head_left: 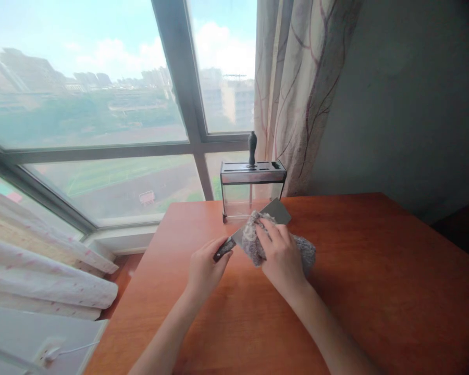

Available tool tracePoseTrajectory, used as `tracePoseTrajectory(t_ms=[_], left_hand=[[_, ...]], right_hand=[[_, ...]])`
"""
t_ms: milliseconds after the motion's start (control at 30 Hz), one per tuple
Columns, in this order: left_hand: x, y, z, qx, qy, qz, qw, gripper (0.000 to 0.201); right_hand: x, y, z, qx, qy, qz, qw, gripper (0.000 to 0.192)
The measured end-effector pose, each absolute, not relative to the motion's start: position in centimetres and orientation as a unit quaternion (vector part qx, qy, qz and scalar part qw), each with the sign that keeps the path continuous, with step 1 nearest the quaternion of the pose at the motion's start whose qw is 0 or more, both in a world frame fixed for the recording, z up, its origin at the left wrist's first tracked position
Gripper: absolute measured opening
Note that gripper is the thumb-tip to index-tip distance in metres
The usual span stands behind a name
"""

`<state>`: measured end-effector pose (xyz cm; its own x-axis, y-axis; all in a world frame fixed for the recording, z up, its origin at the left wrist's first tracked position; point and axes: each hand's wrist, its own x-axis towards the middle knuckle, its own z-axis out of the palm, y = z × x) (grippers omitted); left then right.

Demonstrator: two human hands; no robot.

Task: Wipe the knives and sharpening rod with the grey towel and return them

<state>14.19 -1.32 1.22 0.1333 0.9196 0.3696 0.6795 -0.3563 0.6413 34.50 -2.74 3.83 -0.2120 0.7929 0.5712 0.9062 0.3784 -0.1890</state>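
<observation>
L hand (pixel 204 268) fisted on cleaver (pixel 273 213) handle, blade twd 1 o'clock; R hand (pixel 282 255) presses grey cloth (pixel 254 242) onto blade.

Knife rack (pixel 252 185) behind cleaver (pixel 275 212) on table (pixel 375 271)

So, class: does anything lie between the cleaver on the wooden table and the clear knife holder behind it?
Nothing visible does. The left hand grips the dark handle of the broad steel cleaver, the right hand presses a grey fluffy cloth on its blade, and bare orange-brown wooden table runs to the clear knife holder.
</observation>
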Motion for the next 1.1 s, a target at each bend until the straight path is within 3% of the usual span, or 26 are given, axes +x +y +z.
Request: tracePoseTrajectory(t_ms=[200, 367, 667, 833, 1100], left_hand=[[13.4, -0.6, 0.9, 0.716, 0.515, 0.408, 0.236, 0.032], [13.5, -0.6, 0.8, 0.722, 0.527, 0.391, 0.218, 0.031], [13.8, -1.2, 1.6, 0.752, 0.534, 0.346, 0.172, 0.026], [13.9, -1.3, 1.7, 0.737, 0.537, 0.365, 0.189, 0.027], [13.9, -1.1, 1.6, 0.631, 0.55, 0.464, 0.288, 0.032]], right_hand=[[31.7, -4.5, 4.0, -0.467, -0.835, -0.042, 0.288, 0.046], [33.3, -3.9, 4.3, -0.478, -0.823, 0.013, 0.306, 0.053], [40.3, -0.5, 3.4, -0.594, -0.705, -0.07, 0.38, 0.061], [43.2, 0.6, 2.2, -0.61, -0.611, -0.03, 0.503, 0.054], [42.8, 1.3, 1.2, -0.527, -0.371, 0.272, 0.715, 0.053]])
